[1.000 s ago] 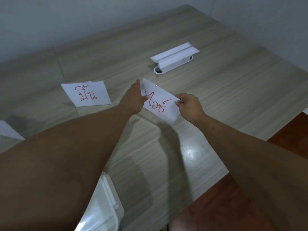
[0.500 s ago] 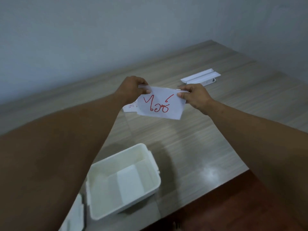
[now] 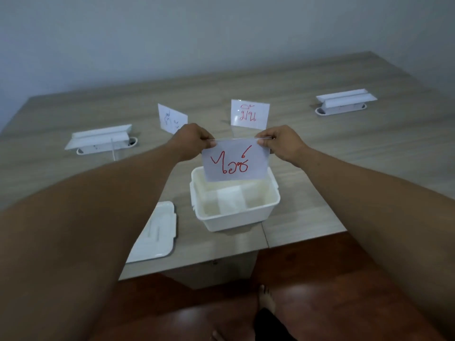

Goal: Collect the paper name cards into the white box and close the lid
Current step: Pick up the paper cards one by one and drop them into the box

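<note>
A white name card [image 3: 235, 161] with red handwriting hangs upright over the far side of the open white box [image 3: 236, 217]. My left hand [image 3: 194, 140] pinches its top left corner and my right hand [image 3: 280, 141] pinches its top right corner. The card's lower edge covers the box's far rim. Something flat and white lies on the box's floor. The white lid [image 3: 154, 236] lies flat on the table just left of the box. Two more name cards stand upright farther back, one [image 3: 250, 114] behind my hands and one [image 3: 171, 118] to the left.
The wooden table [image 3: 307, 217] ends close in front of the box, with a red-brown floor below. Two white cable-port covers stand raised on the table, one at the left [image 3: 101, 139] and one at the far right [image 3: 344, 100]. Grey walls border the table behind.
Both hands have carried the card from farther out on the table back toward me, to above the box. My view has swung left and down, bringing the box, lid and other cards into sight.
</note>
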Motion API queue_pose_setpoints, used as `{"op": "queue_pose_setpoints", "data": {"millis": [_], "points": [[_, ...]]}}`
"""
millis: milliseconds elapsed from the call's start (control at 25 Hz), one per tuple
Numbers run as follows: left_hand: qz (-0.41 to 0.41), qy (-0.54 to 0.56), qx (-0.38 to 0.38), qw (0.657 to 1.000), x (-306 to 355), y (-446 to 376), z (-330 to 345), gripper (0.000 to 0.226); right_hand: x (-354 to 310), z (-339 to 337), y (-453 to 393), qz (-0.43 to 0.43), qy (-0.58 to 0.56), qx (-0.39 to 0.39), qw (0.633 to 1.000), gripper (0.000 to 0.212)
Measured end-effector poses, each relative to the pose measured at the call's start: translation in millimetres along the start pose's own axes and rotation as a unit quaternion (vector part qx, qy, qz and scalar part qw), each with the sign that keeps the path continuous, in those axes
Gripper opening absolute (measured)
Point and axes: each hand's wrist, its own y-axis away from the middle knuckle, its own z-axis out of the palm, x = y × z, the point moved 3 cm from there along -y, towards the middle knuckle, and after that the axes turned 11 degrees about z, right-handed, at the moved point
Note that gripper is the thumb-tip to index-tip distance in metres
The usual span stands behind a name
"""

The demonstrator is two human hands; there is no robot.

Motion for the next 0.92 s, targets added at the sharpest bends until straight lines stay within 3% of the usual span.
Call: {"op": "queue_pose_setpoints", "data": {"millis": [240, 440, 720, 920], "points": [[-0.031, -0.034, -0.117, 0.992, -46.4, 43.4, 62.3, 0.026, 49.2, 50.5, 19.3, 0.026, 0.117, -0.057, 0.991, 0.023], [-0.033, -0.078, -0.2, 0.976, -71.3, 53.6, 103.9, 0.024, 74.3, 70.5, 22.7, -0.004, 0.283, -0.123, 0.951, 0.025], [-0.021, -0.113, -0.25, 0.961, -73.5, 57.1, 129.0, 0.023, 88.3, 82.8, 12.2, 0.023, 0.361, -0.188, 0.913, 0.024], [-0.024, -0.096, -0.222, 0.97, -70.0, 30.3, 94.7, 0.034, 57.8, 59.1, 1.2, 0.022, 0.323, -0.137, 0.936, 0.025]]}}
